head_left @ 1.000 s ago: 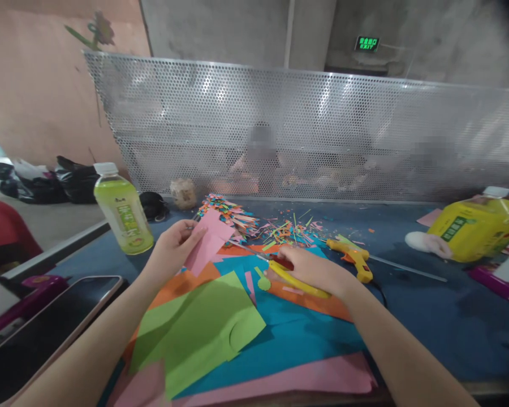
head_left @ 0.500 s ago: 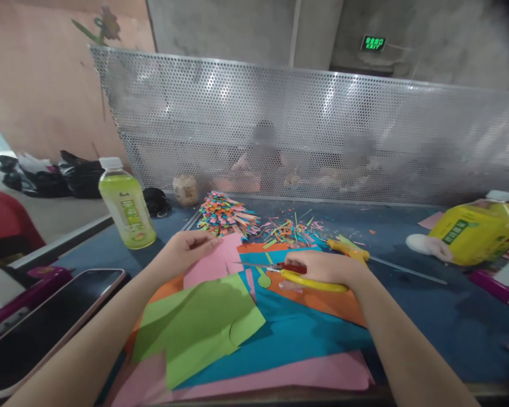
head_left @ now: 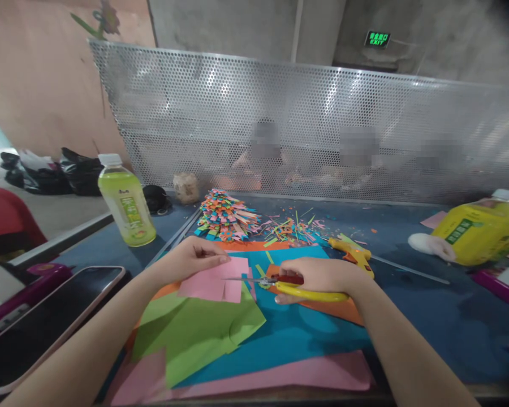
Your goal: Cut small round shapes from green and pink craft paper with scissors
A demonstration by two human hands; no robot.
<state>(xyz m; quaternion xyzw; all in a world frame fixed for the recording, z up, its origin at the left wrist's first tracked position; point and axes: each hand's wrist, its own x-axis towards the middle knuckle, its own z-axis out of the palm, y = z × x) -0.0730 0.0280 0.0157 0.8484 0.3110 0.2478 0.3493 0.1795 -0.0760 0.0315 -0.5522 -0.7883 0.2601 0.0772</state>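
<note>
My left hand (head_left: 189,260) pinches the far edge of a pink paper piece (head_left: 214,280) and holds it just above the stacked sheets. My right hand (head_left: 318,274) is closed round the yellow and red handles of a pair of scissors (head_left: 288,282). The blades point left and their tip meets the right edge of the pink piece. Beneath lie a green sheet (head_left: 195,328), a blue sheet (head_left: 297,333), an orange sheet (head_left: 331,308) and a long pink sheet (head_left: 280,376).
A pile of coloured paper strips (head_left: 227,215) and scattered scraps lie beyond my hands. A yellow glue gun (head_left: 352,254) rests right of them. A green drink bottle (head_left: 127,200) stands left, a phone (head_left: 51,322) near left, a yellow bottle (head_left: 479,226) far right. People sit behind the perforated metal screen (head_left: 305,124).
My left hand has brought the pink piece down and toward me, from upright to nearly flat. The scissors have swung so that the blades now point at its right edge.
</note>
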